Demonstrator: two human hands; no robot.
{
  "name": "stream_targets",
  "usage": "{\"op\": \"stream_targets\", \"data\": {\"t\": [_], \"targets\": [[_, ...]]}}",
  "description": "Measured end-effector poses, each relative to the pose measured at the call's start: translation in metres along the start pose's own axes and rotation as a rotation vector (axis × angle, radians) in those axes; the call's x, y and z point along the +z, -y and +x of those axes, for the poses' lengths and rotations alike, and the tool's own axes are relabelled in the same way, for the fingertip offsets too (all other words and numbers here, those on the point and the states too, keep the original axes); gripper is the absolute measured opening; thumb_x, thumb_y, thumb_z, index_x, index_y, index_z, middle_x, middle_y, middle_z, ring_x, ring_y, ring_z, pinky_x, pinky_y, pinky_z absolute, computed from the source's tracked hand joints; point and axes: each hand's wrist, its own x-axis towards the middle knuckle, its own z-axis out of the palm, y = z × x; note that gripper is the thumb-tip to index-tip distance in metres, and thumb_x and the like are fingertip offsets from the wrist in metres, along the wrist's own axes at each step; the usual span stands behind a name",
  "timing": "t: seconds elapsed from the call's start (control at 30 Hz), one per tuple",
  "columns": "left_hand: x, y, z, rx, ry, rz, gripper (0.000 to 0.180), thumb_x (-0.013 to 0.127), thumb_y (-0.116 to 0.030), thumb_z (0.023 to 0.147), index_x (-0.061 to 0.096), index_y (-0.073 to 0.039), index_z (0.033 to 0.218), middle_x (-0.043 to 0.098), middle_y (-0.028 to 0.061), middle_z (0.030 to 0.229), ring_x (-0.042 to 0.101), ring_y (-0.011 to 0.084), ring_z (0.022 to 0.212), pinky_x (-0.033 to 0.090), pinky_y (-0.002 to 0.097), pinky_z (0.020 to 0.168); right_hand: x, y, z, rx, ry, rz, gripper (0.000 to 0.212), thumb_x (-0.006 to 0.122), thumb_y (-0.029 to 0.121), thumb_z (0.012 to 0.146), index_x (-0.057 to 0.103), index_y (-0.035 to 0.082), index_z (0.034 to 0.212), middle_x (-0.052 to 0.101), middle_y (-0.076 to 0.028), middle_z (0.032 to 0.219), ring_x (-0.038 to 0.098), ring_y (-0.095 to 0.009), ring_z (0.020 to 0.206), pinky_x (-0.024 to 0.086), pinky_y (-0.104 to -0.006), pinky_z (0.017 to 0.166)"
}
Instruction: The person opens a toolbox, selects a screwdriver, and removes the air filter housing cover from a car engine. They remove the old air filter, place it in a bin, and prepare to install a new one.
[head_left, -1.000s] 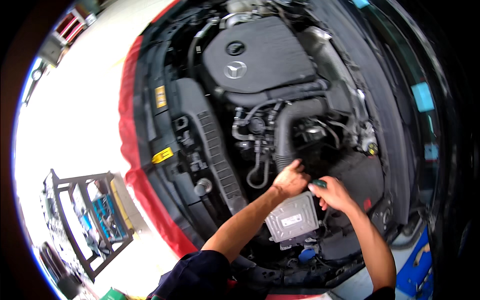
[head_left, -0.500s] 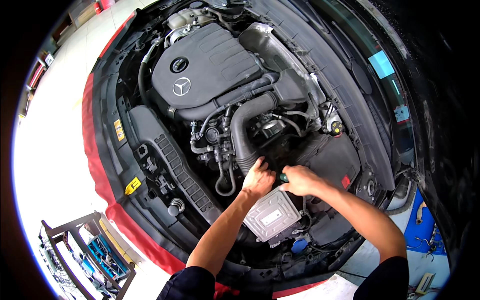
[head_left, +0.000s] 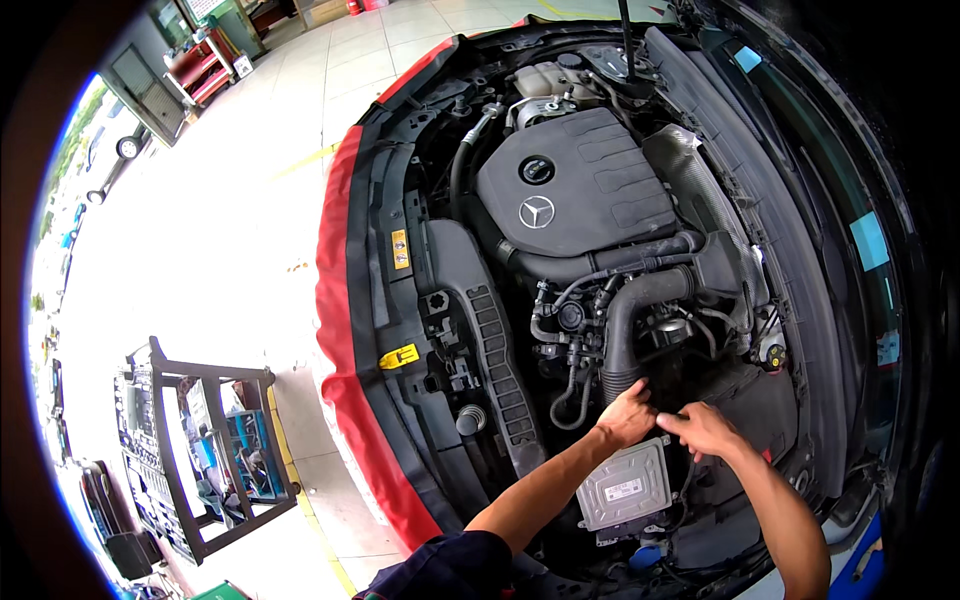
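Head view: the curved black plastic hose with a ribbed lower end [head_left: 624, 335] lies at twelve o'clock from the bare left hand [head_left: 628, 415], the nearer one. Its long axis rises to twelve, then bends towards two. The left grip curls at the ribs — whether clamped, I cannot tell. The bare right hand [head_left: 701, 431], just beside at three o'clock, has curled fingers — anything inside is hidden. The left forearm [head_left: 545, 485] slants in from eight, the right forearm [head_left: 778, 510] from five.

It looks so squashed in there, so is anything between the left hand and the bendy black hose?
No, nothing visible: the left hand is at the ribbed lower end of the black air hose. The right hand is beside them, not between.
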Motion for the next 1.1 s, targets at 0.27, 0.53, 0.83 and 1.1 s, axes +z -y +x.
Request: {"op": "stream_targets", "data": {"t": [0.27, 0.53, 0.83, 1.1], "targets": [[-0.008, -0.002, -0.001, -0.006, -0.089, -0.07, 0.021, 0.06, -0.026, 0.088, 0.078, -0.015, 0.089, 0.076, -0.0015, 0.092, 0.063, 0.018, 0.113, 0.024, 0.0437, 0.124, 0.034, -0.038, -0.008, -0.682, -0.406, -0.75, 0.042, 0.069, 0.013, 0.093, 0.057, -0.003, 0.13, 0.067, -0.021, 0.109, 0.071, -0.041, 0.093, 0.059, -0.05, 0.08], [-0.018, 0.003, 0.01, -0.053, 0.096, -0.028, 0.024, 0.059, -0.03, 0.09, 0.078, -0.018, 0.097, 0.078, -0.0007, 0.1, 0.062, 0.0177, 0.117, 0.024, 0.0437, 0.122, 0.059, -0.027, -0.005, -0.481, -0.594, -0.522, 0.019, 0.062, 0.017, 0.098, 0.065, 0.0, 0.107, 0.068, -0.02, 0.102, 0.071, -0.04, 0.091, 0.06, -0.0479, 0.08], [-0.02, -0.007, 0.014, -0.04, -0.028, -0.053, 0.02, 0.064, -0.029, 0.088, 0.077, -0.015, 0.087, 0.077, 0.0012, 0.088, 0.066, 0.0187, 0.103, 0.028, 0.0455, 0.12, 0.078, -0.035, 0.014, -0.37, -0.689, 0.025, 0.028, 0.069, 0.022, 0.097, 0.062, -0.005, 0.102, 0.068, -0.027, 0.079, 0.071, -0.045, 0.074, 0.057, -0.0514, 0.065], [-0.009, 0.003, 0.008, -0.023, -0.048, -0.04, 0.017, 0.069, -0.028, 0.083, 0.076, -0.014, 0.08, 0.076, 0.0034, 0.083, 0.068, 0.023, 0.096, 0.032, 0.0478, 0.118, 0.07, -0.035, -0.003, -0.506, -0.59, 0.104, 0.037, 0.065, 0.015, 0.096, 0.061, -0.001, 0.13, 0.062, -0.024, 0.118, 0.064, -0.041, 0.109, 0.055, -0.0496, 0.095]]}}
